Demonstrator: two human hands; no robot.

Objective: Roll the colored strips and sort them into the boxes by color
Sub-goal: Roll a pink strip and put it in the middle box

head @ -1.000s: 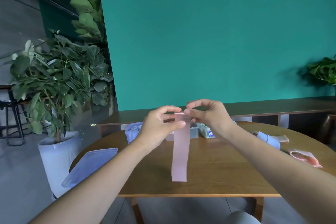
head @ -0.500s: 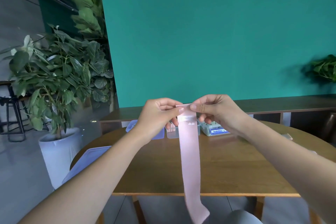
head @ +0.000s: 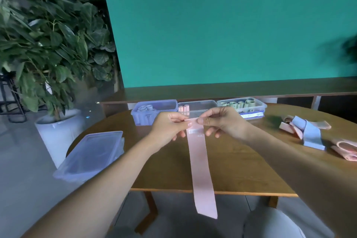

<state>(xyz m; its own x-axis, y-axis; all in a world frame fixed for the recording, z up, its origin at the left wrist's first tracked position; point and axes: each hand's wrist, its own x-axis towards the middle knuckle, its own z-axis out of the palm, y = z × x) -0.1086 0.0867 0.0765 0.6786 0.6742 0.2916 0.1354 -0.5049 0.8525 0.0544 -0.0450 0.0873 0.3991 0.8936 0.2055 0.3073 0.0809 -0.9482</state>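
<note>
Two hands pinch the pink strip (head: 201, 162) at its top edge: my left hand (head: 170, 127) and right hand (head: 222, 121) each have thumb and forefinger clamped on a corner, above the worktop (head: 173, 170). The strip hangs limp past the near edge, so I judge it light and soft; rolling should start from this held end. Three boxes sit behind: the blue box (head: 154, 111) holds pale rolls, the middle box (head: 201, 107) two pink rolls, the right box (head: 243, 107) green rolls.

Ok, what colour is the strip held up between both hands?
Pale pink; the strip hangs plain in the head view, with a small whitish label near its top.
</note>
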